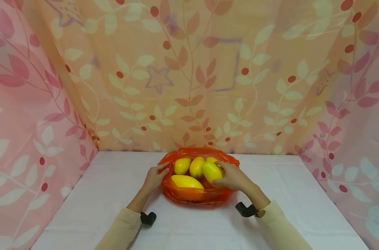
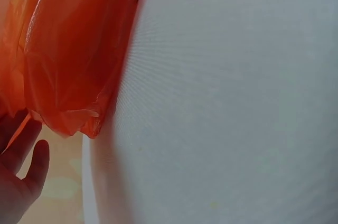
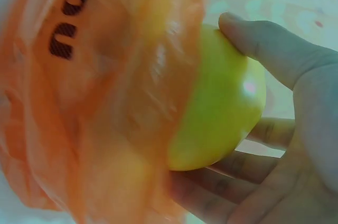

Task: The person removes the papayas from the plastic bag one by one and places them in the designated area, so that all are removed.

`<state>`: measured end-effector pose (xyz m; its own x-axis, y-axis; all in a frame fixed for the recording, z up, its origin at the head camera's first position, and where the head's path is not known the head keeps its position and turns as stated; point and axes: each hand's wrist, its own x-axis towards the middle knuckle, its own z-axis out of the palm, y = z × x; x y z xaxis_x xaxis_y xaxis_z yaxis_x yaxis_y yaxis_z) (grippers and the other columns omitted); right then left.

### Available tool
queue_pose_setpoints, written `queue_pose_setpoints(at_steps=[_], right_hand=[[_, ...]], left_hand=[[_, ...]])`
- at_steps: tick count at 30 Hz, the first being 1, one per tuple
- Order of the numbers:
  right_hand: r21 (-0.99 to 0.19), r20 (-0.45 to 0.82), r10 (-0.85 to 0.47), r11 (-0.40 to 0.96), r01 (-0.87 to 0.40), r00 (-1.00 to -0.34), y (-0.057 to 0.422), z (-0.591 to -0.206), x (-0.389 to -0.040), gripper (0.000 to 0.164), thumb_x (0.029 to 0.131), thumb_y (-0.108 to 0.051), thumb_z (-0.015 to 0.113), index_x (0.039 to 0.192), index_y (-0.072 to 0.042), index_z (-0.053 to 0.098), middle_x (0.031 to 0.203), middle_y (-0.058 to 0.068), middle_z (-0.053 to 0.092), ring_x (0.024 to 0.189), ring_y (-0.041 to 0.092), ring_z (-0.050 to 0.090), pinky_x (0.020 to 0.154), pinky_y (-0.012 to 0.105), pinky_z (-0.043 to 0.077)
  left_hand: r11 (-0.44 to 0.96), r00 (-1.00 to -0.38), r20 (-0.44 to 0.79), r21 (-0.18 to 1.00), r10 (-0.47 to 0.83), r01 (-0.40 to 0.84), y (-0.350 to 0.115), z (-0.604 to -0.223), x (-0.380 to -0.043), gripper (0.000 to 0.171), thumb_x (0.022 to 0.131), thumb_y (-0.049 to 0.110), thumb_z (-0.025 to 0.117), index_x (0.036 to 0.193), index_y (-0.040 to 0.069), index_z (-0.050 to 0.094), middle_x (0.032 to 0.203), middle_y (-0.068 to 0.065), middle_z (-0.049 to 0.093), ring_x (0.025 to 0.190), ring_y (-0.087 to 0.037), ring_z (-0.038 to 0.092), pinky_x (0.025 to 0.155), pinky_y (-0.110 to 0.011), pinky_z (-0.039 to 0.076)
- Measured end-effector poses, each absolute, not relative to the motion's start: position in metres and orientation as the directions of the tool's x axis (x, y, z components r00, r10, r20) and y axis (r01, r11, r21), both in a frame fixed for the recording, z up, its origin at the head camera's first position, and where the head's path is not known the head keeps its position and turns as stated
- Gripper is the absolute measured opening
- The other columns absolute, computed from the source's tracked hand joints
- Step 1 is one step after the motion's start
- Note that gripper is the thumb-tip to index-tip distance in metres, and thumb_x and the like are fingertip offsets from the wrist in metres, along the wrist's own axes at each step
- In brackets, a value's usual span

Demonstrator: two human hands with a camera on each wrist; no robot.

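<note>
Yellow-green fruit in right hand

My gripped fruit is yellow-green, its bag orange-red with black lettering, counter white, backdrop leaf-patterned peach.

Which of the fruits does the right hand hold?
The greenest fruit, at the right side of the orange bag: the right hand grips it; no hand grips the others.

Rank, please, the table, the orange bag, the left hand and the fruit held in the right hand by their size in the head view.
1. Table
2. Orange bag
3. Left hand and fruit held in the right hand: they look too alike in size to rank.
</note>
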<state>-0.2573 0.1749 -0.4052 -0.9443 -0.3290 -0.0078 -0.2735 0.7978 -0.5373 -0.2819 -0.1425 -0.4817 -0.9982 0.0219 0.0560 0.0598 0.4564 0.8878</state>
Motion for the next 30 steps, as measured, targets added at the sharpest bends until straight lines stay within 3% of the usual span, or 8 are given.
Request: queue_pose_setpoints(at_steps=[8, 20, 26, 30], right_hand=[[-0.55, 0.066, -0.372, 0.76, -0.345, -0.926, 0.19, -0.387, -0.262, 0.075, 0.078, -0.042, 0.079, 0.139, -0.007, 0.051, 0.126, 0.01, 0.063, 0.1, 0.023, 0.06, 0.089, 0.043, 0.054], [-0.546, 0.041, -0.371, 0.769, -0.332, -0.928, 0.203, -0.375, -0.27, 0.081, 0.078, -0.047, 0.077, 0.142, -0.006, 0.047, 0.122, 0.011, 0.062, 0.1, 0.024, 0.058, 0.088, 0.042, 0.056], [-0.605, 0.106, -0.428, 0.689, -0.4, -0.898, 0.211, -0.369, -0.277, 0.071, 0.079, -0.037, 0.08, 0.139, -0.014, 0.05, 0.122, 0.008, 0.058, 0.101, 0.026, 0.057, 0.086, 0.04, 0.056], [-0.614, 0.104, -0.447, 0.674, -0.411, -0.889, 0.219, -0.365, -0.283, 0.07, 0.081, -0.035, 0.079, 0.14, -0.011, 0.049, 0.121, 0.01, 0.061, 0.1, 0.026, 0.059, 0.084, 0.039, 0.057]], left_hand=[[0.454, -0.992, 0.116, 0.887, -0.04, 0.086, -0.144, -0.483, -0.282, 0.037, 0.096, 0.017, 0.06, 0.132, 0.009, 0.061, 0.137, -0.018, 0.058, 0.137, -0.038, 0.044, 0.112, -0.051, 0.037], [0.386, -0.986, 0.137, 0.918, -0.095, 0.09, -0.146, -0.482, -0.28, 0.035, 0.095, 0.011, 0.061, 0.129, 0.001, 0.062, 0.131, -0.019, 0.062, 0.133, -0.036, 0.049, 0.11, -0.048, 0.04], [0.354, -0.986, 0.118, 0.933, -0.115, 0.07, -0.145, -0.479, -0.278, 0.035, 0.095, 0.01, 0.06, 0.129, 0.0, 0.062, 0.131, -0.02, 0.061, 0.132, -0.037, 0.05, 0.108, -0.047, 0.042], [0.337, -0.986, 0.102, 0.94, -0.132, 0.052, -0.144, -0.479, -0.278, 0.036, 0.095, 0.01, 0.061, 0.129, 0.0, 0.062, 0.131, -0.02, 0.062, 0.131, -0.036, 0.05, 0.108, -0.047, 0.043]])
